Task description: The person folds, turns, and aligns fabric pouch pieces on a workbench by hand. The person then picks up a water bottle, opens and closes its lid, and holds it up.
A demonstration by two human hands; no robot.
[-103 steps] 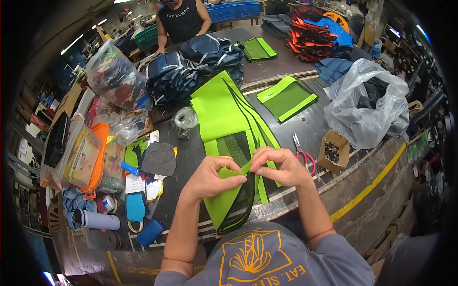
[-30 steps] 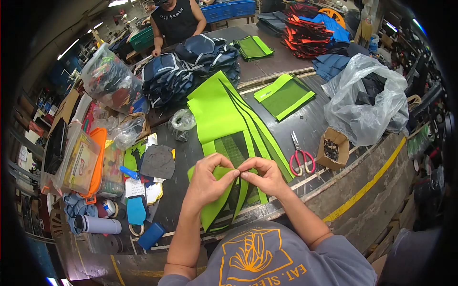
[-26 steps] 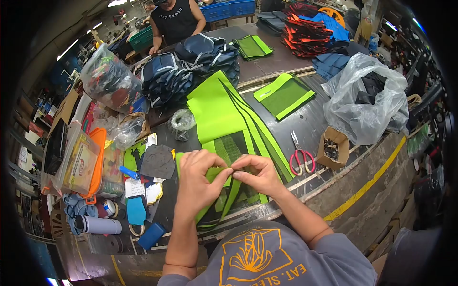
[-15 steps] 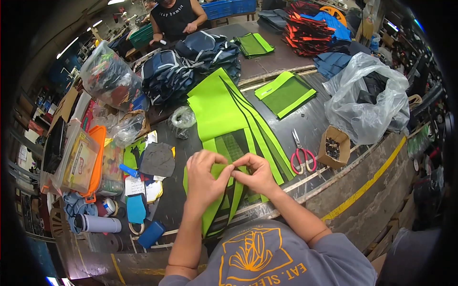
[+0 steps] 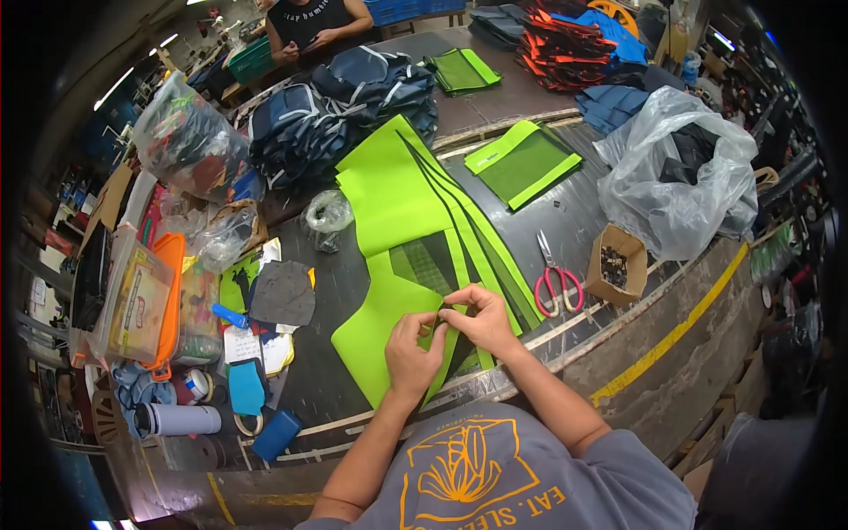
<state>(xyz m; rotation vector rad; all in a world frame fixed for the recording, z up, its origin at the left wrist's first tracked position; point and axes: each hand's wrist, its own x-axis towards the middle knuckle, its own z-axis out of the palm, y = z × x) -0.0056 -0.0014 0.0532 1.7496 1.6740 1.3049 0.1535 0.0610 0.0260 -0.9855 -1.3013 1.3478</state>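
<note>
Pinching the edge of one lime-green panel [image 5: 375, 327] with left hand [image 5: 415, 355] and right hand [image 5: 483, 323], above overlapping green pieces [image 5: 389, 185], too layered to count, near the table [image 5: 530, 231] edge. To the right, one pair of scissors [image 5: 556, 287], one box [image 5: 609, 291] and one plastic bag [image 5: 658, 212]; to the left, one wrapped roll [image 5: 328, 210]; beyond, two folded mesh pieces [image 5: 523, 164].

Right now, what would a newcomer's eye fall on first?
The lime-green fabric, spread in the middle, with the left hand and right hand pinching it at the near side. Next, the pink-handled scissors to its right, and the orange-edged stack at the far right.
</note>
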